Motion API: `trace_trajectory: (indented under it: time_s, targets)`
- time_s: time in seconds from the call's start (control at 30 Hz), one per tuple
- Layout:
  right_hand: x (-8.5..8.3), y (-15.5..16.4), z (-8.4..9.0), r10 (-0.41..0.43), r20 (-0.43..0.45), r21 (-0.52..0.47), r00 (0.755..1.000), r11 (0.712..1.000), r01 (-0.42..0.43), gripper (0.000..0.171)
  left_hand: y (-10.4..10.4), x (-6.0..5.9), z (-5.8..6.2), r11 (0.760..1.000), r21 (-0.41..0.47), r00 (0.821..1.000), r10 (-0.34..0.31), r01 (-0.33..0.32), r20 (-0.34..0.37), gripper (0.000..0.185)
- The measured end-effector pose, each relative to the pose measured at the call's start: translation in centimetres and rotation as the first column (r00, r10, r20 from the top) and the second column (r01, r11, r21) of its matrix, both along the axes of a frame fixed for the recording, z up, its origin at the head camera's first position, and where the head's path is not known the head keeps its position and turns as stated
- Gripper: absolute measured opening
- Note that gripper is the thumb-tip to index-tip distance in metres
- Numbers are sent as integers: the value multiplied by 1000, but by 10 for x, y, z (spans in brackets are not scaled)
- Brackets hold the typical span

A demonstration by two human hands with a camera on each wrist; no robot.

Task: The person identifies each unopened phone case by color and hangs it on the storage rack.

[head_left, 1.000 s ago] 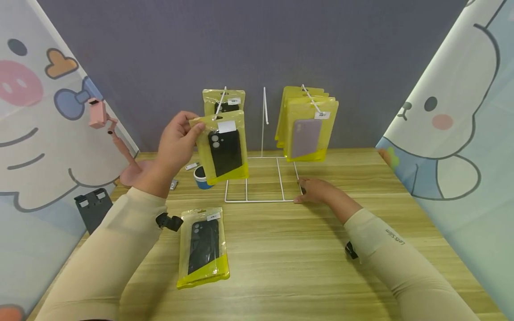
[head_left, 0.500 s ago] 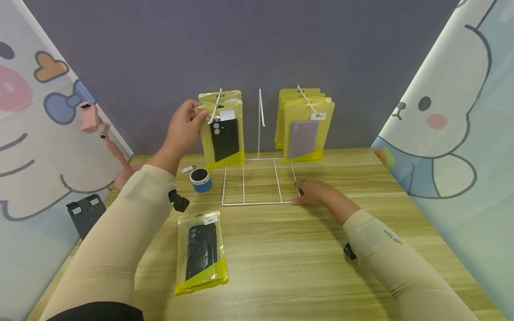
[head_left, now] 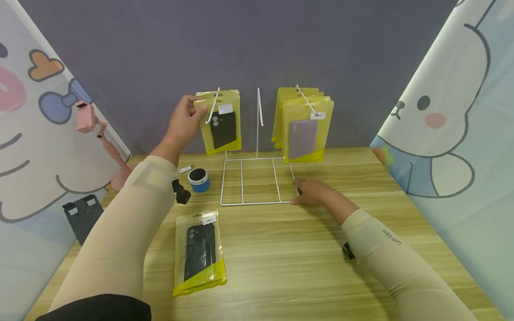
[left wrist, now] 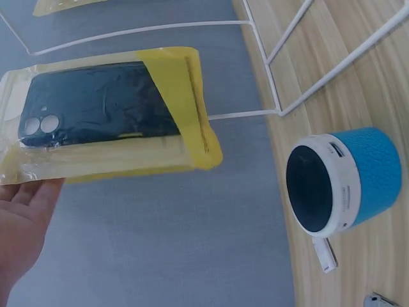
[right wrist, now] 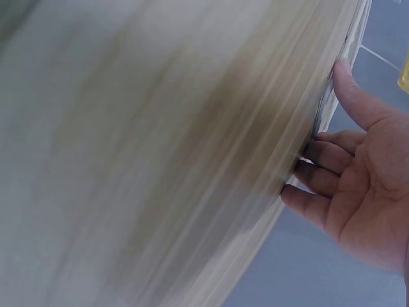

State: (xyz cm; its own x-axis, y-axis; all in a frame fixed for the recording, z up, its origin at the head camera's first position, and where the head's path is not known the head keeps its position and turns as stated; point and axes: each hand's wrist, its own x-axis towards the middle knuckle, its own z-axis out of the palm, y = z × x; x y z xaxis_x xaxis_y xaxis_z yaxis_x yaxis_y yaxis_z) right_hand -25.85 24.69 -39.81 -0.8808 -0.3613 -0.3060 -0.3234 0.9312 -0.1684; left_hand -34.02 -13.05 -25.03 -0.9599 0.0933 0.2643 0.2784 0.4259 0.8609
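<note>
My left hand [head_left: 184,124] pinches the upper left edge of a yellow-trimmed clear packet with a black phone case [head_left: 223,129] inside. This packet hangs on the left prong of a white wire display rack [head_left: 257,203], close in front of another packet on the same prong. In the left wrist view the cased packet [left wrist: 102,105] hides most of the fingers. Low at the rack's front right corner, my right hand [head_left: 314,192] grips the base wire between thumb and fingers. The right wrist view shows that hand [right wrist: 364,173] with its fingertips down at the tabletop.
Several packets with a lilac phone case [head_left: 303,138] in front hang on the right prong; the middle prong is bare. Another black phone case packet [head_left: 200,252] lies on the table. A blue speaker [head_left: 199,180], a USB stick [head_left: 186,169] and a pink stand [head_left: 116,156] are at left.
My left hand has pushed the packet back along the left prong, away from me, up close to the packet behind it. The right hand has stayed at the rack's corner.
</note>
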Motion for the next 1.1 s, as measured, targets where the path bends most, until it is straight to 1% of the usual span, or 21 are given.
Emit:
trace_trajectory:
  time_s: [0.1,0.17,0.23,0.3,0.4,0.5,0.57,0.6,0.67,0.7,0.73,0.77,0.83,0.9,0.97,1.0,1.03,1.1]
  targets:
    - [-1,0,-1,2,6,-9,1000,1000,-2,87,-6,7,-2,1000,18,1000,-6,5,29,58]
    - [-2,1,-1,0,9,-14,1000,1000,0,87,-12,13,-6,1000,17,999,-3,2,35,65]
    - [-3,2,-2,1,3,-12,1000,1000,-1,88,-20,19,-11,1000,11,1000,16,-17,26,69]
    - [-4,3,-2,4,-2,-6,1000,1000,-4,88,-28,26,-18,999,-24,999,42,-42,9,70]
    - [-5,3,-2,16,-7,6,1000,1000,-16,87,-40,41,-34,995,-82,998,53,-55,-27,65]
    - [-4,2,-2,15,10,11,1000,1000,-15,88,-50,61,-52,980,-197,999,26,-30,-24,60]
    - [-3,2,-2,6,22,9,1000,1000,-6,89,-55,75,-63,960,-280,1000,-7,9,8,57]
    - [-3,2,-2,1,28,8,1000,1000,-2,89,-57,81,-69,946,-323,999,-28,37,30,56]
    - [-2,2,-1,-8,36,2,999,1000,8,89,-61,93,-79,909,-405,994,-72,98,78,52]
    - [-2,2,0,-13,40,-4,999,1000,14,90,-63,98,-85,888,-439,989,-97,135,108,51]
    - [-2,2,0,-13,38,-5,999,1000,14,90,-64,102,-91,862,-476,983,-122,173,136,50]
    - [-3,3,0,-13,38,-6,999,1000,14,90,-66,107,-97,832,-512,975,-147,213,167,48]
    - [-4,3,-1,-12,38,-9,999,1000,12,91,-69,113,-108,764,-574,954,-190,293,233,47]
    - [-5,3,-2,-5,39,-8,999,1000,6,92,-72,117,-118,695,-624,931,-214,357,295,47]
    - [-5,3,-3,1,41,-8,999,1000,-1,92,-74,120,-125,637,-657,912,-220,403,347,46]
    - [-5,3,-3,3,42,-7,999,1000,-3,92,-75,121,-128,613,-672,906,-219,416,362,44]
    - [-5,3,-4,4,42,-4,999,1000,-4,92,-76,121,-131,594,-683,902,-222,426,369,40]
    - [-5,3,-4,3,39,2,999,1000,-4,92,-76,122,-135,572,-700,903,-234,428,361,33]
